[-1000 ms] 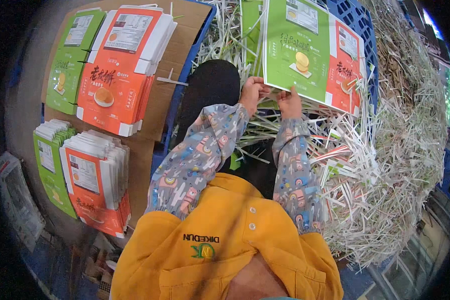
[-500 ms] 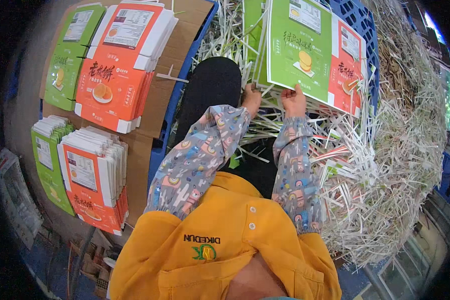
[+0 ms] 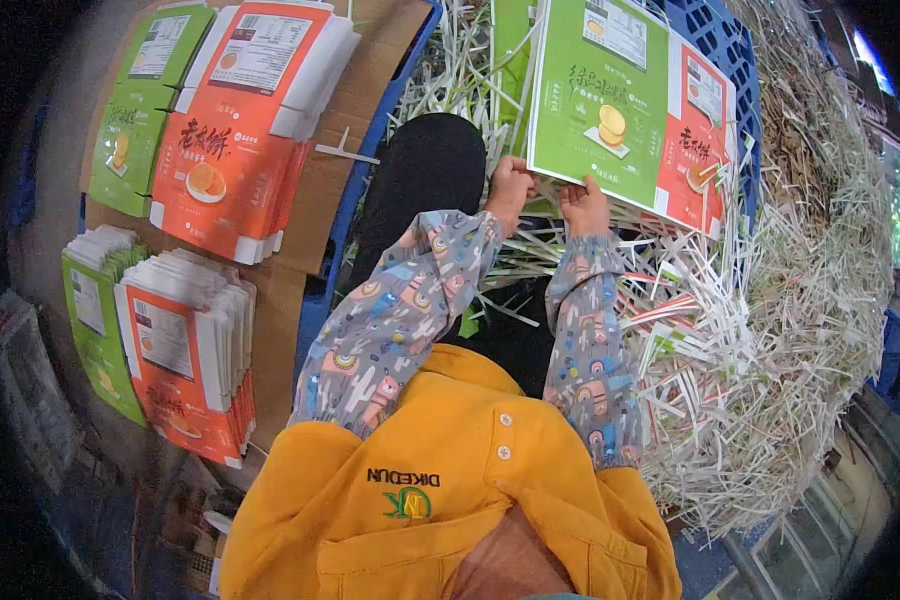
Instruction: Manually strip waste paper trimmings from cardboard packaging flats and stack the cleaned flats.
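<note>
A printed cardboard sheet, green on its left part and orange-red on its right, lies in front of me on top of other sheets. My left hand is closed at the near left corner of the sheet, with its fingers on the edge. Close beside it, my right hand pinches the near edge, thumb on top and the other fingers mostly hidden below. Patterned sleeve covers reach down both forearms to the wrists.
A blue plastic crate rises behind the sheets. Paper strips heap up at the right. On brown cardboard at the left stand stacks of orange box blanks and green box blanks. My dark-clad knee juts between.
The top sheet has shifted slightly left and toward me at its near left corner. My left hand has moved a little up and right to that corner. My right hand has barely moved.
</note>
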Available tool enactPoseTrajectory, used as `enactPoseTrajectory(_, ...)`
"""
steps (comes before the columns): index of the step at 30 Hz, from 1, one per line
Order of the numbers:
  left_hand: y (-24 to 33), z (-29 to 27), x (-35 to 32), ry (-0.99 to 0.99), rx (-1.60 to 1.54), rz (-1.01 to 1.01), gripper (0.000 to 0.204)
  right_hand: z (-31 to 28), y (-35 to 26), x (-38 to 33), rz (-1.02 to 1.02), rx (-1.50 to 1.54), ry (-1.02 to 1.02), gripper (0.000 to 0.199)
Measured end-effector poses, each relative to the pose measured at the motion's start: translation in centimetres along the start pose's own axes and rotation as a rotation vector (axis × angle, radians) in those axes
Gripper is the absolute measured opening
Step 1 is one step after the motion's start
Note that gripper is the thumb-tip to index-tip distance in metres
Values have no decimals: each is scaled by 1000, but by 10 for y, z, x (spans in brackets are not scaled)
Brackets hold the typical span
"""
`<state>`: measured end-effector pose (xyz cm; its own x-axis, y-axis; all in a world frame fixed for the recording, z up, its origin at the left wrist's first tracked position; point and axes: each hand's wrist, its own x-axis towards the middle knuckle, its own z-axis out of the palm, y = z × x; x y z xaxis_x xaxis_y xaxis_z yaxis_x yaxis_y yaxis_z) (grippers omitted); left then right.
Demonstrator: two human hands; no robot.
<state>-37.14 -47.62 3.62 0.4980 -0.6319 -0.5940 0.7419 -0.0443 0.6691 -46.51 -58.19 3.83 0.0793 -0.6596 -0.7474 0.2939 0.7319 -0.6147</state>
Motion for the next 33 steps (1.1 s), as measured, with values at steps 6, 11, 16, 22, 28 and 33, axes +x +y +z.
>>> enactPoseTrajectory(6,16,-2,-5,-30,-86,-6,17,13,-6,-10,12,93,93,16)
enactPoseTrajectory(11,27,7,-20,-159,113,-49,29,15,-23,2,67,351,-82,21)
enactPoseTrajectory(16,20,-2,-17,-135,112,-118,33,34,-74,-13,-217,123,-74,20)
enactPoseTrajectory(22,50,-1,-22,-257,-358,-148,55,-13,-71,-119,-317,71,-234,34)
enactPoseTrajectory(28,37,10,-41,-249,-483,-229,46,-83,6,-114,-73,135,-70,34)
enactPoseTrajectory(33,11,2,-47,-151,-277,-346,34,-74,37,-115,-186,221,-23,34)
